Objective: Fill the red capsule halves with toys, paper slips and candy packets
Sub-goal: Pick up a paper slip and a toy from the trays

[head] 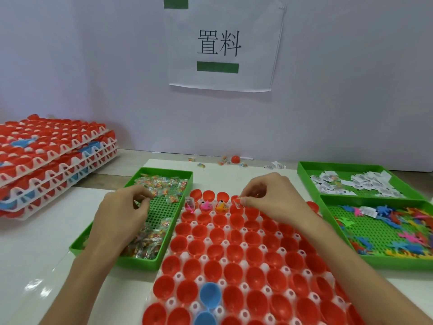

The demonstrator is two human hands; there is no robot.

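While the right hand [269, 198] pinches a small packet [237, 202] over the far rows of red capsule halves [234, 253], I'd have it dropped squarely into an unfilled half, the left hand's [121, 207] curled fingers [140, 192] pinching candy packets [161, 184] in their green tray [161, 170].

Only one legible text. White sheet [225, 43] taped to the wall [93, 66] behind the far edge of the bench [35, 254]: two large black characters, 置料. Solid green bar [218, 67] printed under them, a second green block [175, 2] at the sheet's top left; neither carries text.

Paper slips [358, 181] in the green tray [304, 165] at the far right corner show black print, too small for me to read. Candy packets [164, 184] in the left tray: colours only, nothing I can read.
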